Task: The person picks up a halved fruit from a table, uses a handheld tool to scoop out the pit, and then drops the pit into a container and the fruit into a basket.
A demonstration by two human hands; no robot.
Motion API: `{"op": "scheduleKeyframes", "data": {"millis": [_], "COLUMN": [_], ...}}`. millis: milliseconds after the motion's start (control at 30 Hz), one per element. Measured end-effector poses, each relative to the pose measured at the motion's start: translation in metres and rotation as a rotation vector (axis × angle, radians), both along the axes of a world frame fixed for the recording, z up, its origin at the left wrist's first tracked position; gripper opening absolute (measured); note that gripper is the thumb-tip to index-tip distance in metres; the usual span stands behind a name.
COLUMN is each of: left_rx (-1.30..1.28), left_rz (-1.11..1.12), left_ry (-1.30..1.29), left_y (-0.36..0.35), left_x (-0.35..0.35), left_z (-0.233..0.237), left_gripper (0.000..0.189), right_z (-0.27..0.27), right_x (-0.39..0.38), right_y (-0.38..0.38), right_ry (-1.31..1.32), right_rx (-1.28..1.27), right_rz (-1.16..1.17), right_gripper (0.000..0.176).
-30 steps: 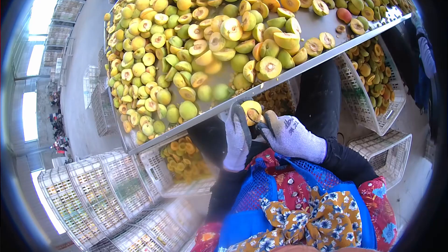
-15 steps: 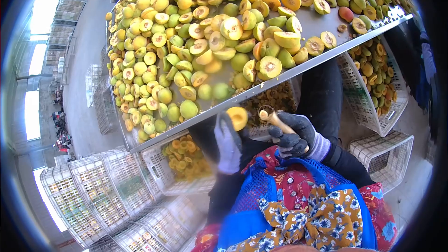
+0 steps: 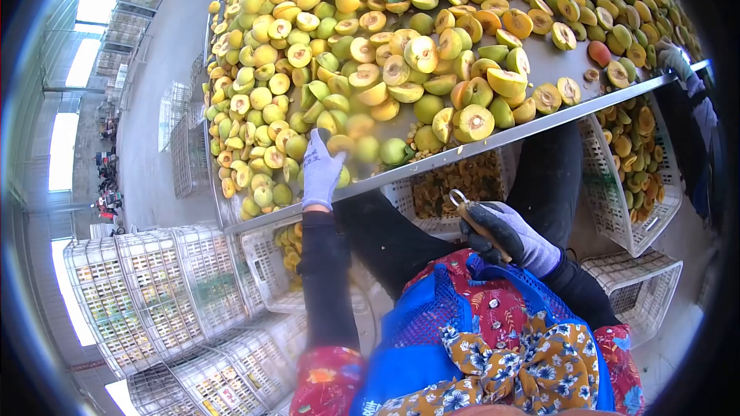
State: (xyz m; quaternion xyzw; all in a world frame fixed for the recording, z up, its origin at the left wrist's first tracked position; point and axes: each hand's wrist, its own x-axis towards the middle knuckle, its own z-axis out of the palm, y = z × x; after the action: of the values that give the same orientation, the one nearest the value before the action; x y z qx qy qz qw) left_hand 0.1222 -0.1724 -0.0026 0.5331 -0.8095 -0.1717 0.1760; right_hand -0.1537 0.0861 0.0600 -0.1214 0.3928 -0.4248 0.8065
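Note:
My left hand [image 3: 321,176], in a pale purple glove, reaches over the front edge of the metal table [image 3: 539,125] among halved yellow-green fruits [image 3: 274,156] that look like peaches or apricots. Its fingers are stretched out, touching the fruit, with no half seen in its grip. In front of my lap, my right hand [image 3: 515,237], in a glove with dark palm and fingers, is closed round the wooden handle of a pitting tool [image 3: 459,199]. The tool's metal loop points up to the left and holds nothing.
Below the table edge stand a crate of brown pits and scraps [image 3: 456,185] and a crate of pitted halves [image 3: 266,262]. At right is a white crate of fruit [image 3: 617,185], near another person's gloved hand [image 3: 675,60]. Stacked crates [image 3: 169,285] fill the lower left.
My left hand has moved up and forward onto the table fruit; the half it held is gone from it. The pit has left the tool's loop, and my right hand has stayed near my lap.

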Motion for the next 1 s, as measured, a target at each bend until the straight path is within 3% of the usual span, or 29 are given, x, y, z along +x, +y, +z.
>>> {"op": "scheduleKeyframes", "data": {"millis": [133, 233, 333, 467, 567, 700, 800, 1000], "left_rx": [-0.042, 0.246, 0.505, 0.869, 0.920, 1.040, 0.830, 0.863], "left_rz": [0.012, 0.076, 0.108, 0.096, 0.293, 0.184, 0.032, 0.134], "left_ry": [-0.109, 0.782, 1.028, 1.220, 1.212, 1.306, 1.155, 1.082], "left_y": [0.010, 0.042, 0.083, 0.114, 0.131, 0.143, 0.155, 0.161], "left_x": [0.004, -0.018, -0.045, -0.061, -0.077, -0.082, -0.090, -0.100], "left_z": [0.008, 0.014, 0.044, 0.044, 0.041, 0.028, 0.035, 0.026], "left_gripper": [0.048, 0.046, 0.037, 0.038, 0.043, 0.046, 0.050, 0.062], "right_z": [-0.004, -0.001, 0.001, 0.004, -0.004, 0.006, 0.012, 0.012], "right_x": [0.002, 0.008, 0.010, 0.016, 0.022, 0.023, 0.024, 0.020], "right_y": [-0.001, -0.008, -0.015, -0.016, -0.012, -0.016, -0.016, -0.013], "right_ry": [0.174, 0.256, 0.535, 1.044, 1.243, 1.370, 1.467, 1.510], "right_rx": [-0.063, -0.101, -0.310, -0.610, -0.699, -0.788, -0.837, -0.829], "right_rz": [-0.003, 0.005, 0.058, 0.082, 0.113, 0.157, 0.181, 0.331], "right_gripper": [0.035, 0.031, 0.025, 0.019, 0.027, 0.029, 0.029, 0.029]}}
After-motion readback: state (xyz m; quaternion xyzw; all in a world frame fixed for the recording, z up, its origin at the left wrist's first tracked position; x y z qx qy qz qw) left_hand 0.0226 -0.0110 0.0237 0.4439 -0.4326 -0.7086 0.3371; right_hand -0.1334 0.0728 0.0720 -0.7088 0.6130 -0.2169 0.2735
